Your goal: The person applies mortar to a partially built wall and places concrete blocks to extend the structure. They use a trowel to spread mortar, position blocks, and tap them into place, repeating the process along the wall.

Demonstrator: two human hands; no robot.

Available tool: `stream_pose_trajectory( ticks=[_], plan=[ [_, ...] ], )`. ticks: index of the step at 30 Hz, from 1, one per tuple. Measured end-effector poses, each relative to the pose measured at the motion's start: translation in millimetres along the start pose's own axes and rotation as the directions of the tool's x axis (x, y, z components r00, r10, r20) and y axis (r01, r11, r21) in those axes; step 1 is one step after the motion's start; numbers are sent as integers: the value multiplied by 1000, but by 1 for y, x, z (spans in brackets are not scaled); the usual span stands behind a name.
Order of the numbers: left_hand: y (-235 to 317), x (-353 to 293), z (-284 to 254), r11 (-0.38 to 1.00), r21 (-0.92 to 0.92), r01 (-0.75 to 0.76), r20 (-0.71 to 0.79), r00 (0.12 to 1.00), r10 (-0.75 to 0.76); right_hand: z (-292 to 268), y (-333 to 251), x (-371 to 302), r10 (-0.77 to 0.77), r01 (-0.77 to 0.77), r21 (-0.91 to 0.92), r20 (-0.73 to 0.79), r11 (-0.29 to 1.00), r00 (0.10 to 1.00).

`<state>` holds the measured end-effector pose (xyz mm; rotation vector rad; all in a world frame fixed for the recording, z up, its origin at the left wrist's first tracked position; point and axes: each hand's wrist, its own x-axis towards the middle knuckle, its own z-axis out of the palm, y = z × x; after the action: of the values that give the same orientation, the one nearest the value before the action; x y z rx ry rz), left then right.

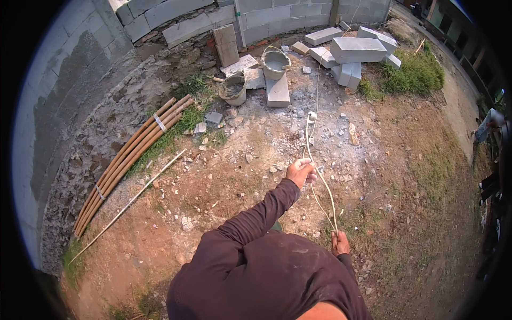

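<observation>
A white electric cable [329, 192] runs down in front of me, with a small round white end piece [312, 116], perhaps a socket or plug, at its far end. My left hand [301, 173] is closed in a pinch around the cable's middle stretch. Lower and to the right, my right hand [340, 244] is wrapped round the gathered strands of the same cable. A thinner strand [319, 201] hangs in a slack loop between the two hands. Beyond the end piece, a thin pale cord [318, 88] goes up toward the blocks.
Two buckets [275, 65] with grey contents stand near the wall [282, 22]. Light blocks [358, 50] are piled at the far right, beside grass [413, 74]. Bundled brown poles [137, 151] and a thin white rod [130, 202] lie left. Rubble litters the dirt.
</observation>
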<state>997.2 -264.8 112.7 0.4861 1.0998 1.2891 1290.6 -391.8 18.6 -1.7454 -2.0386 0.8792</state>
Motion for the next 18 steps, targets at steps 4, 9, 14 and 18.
stream_pose_trajectory(
  ticks=[4,9,14,18],
  plan=[
    [-51,-21,-1,443,726,-526,295,820,490,-32,-60,69,-182,191,-153,74,969,981],
    [-40,11,-57,112,786,-608,533,759,375,-30,-145,172,-326,378,-174,265,909,907],
    [33,82,-117,384,769,-511,446,859,252,-18,-232,286,-431,497,-115,358,860,828],
    [148,124,-149,390,785,-481,313,852,420,-35,-299,406,-339,422,-244,319,873,885]
  ],
)
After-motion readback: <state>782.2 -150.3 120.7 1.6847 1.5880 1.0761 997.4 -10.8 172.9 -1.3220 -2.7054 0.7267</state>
